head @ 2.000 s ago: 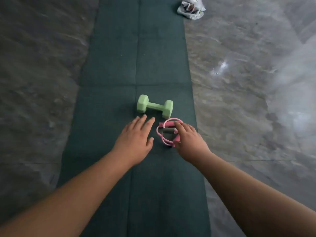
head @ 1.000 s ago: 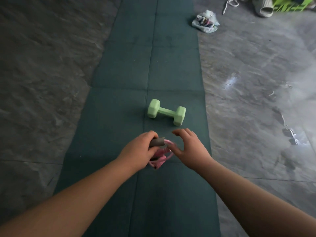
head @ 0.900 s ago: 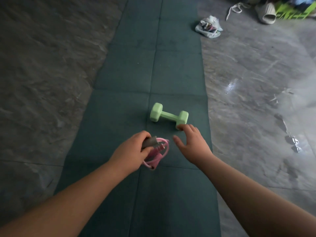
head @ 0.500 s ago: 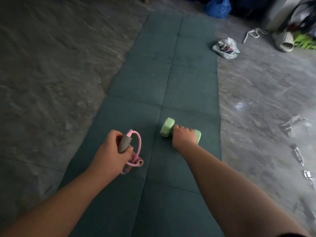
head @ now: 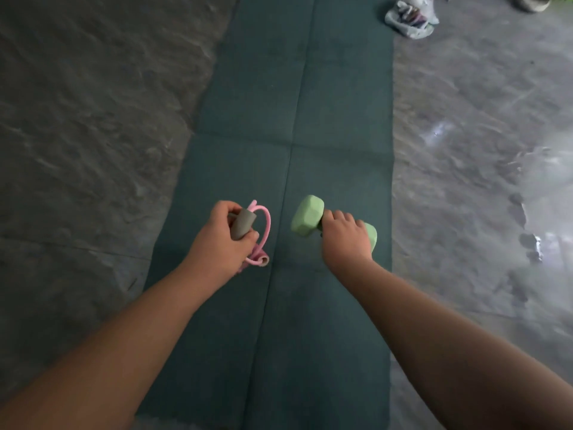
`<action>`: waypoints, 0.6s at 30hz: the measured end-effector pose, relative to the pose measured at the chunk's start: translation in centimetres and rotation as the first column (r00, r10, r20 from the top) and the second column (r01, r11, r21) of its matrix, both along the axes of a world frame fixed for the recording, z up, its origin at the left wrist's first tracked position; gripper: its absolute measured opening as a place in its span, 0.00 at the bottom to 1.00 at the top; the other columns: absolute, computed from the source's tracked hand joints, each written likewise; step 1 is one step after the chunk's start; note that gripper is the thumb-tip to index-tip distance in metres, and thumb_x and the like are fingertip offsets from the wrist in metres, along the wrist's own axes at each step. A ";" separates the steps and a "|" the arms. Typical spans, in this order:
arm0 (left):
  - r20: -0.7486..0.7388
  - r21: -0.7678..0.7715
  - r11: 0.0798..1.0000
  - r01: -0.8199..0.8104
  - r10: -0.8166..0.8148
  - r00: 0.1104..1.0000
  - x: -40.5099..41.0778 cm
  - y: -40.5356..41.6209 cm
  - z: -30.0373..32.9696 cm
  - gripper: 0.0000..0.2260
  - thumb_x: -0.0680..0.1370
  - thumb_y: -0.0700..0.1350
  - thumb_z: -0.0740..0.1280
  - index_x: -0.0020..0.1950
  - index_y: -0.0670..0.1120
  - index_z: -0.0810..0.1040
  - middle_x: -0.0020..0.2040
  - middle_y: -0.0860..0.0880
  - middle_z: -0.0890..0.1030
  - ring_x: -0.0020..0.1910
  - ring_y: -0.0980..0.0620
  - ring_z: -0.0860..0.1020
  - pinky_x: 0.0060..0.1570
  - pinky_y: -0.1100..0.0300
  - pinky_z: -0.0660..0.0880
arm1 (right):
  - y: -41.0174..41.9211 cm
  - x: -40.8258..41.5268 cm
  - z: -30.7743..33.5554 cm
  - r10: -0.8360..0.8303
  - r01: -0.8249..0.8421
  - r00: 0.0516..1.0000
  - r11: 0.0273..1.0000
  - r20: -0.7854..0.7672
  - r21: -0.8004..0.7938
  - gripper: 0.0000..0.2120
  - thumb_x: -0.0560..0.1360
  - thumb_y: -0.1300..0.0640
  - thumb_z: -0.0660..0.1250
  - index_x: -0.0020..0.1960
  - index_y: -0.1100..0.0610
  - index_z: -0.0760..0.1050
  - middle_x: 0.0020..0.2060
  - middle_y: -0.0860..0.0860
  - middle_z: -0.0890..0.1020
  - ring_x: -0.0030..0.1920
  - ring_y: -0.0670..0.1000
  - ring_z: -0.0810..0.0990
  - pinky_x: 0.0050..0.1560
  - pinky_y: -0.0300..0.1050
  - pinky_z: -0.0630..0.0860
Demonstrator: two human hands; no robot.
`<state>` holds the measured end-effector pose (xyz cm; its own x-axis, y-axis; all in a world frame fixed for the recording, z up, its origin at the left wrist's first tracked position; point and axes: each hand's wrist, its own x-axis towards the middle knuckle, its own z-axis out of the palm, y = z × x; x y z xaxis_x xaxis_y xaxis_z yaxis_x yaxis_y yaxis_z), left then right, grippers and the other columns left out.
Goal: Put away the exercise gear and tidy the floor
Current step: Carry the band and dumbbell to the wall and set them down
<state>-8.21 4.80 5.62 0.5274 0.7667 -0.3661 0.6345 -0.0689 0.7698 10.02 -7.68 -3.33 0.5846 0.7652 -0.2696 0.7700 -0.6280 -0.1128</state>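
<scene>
Green foam mat (head: 279,305) runs underfoot. Above its near half, the left hand (head: 221,243) is fisted round the pink resistance band (head: 263,225) by its grey grip, light and floppy. Beside it, the right hand (head: 345,240) clasps the green dumbbell (head: 307,215) mid-bar; likely dense and rigid. Beyond the mat's far corner lies a crumpled bag (head: 410,15).

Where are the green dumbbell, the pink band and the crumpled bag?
green dumbbell (head: 308,216): head view, its left end block.
pink band (head: 266,225): head view, its pink loop.
crumpled bag (head: 410,14): head view, its middle, beside the mat.
</scene>
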 end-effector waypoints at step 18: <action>-0.103 0.137 0.875 0.464 -0.453 0.885 -6.6 -14.1 57.1 0.15 0.76 0.44 0.69 0.58 0.56 0.68 0.48 0.56 0.78 0.42 0.60 0.78 0.44 0.60 0.74 | -23.8 -11.9 62.5 -0.043 0.047 0.997 0.997 -0.070 0.065 0.19 0.68 0.67 0.62 0.58 0.57 0.72 0.50 0.54 0.77 0.52 0.59 0.76 0.54 0.53 0.71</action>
